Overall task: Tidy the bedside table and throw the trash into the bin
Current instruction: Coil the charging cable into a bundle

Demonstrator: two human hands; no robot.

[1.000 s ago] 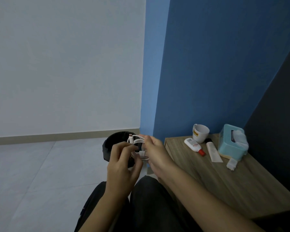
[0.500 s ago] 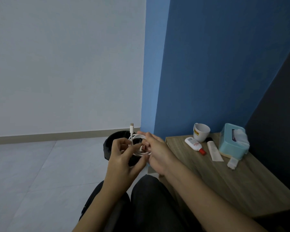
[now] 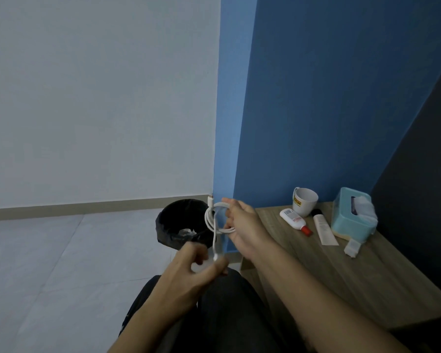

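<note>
The bin (image 3: 183, 222) sits on the floor (image 3: 61, 263), left of the surface (image 3: 341, 276). On the surface, the mug (image 3: 304, 205) is behind the bottle (image 3: 294, 221), and the tissue box (image 3: 351, 215) is furthest right.

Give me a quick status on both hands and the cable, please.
Right hand grips the coiled white cable. Left hand pinches its loose end. Black bin behind them, nothing in the way.
</note>
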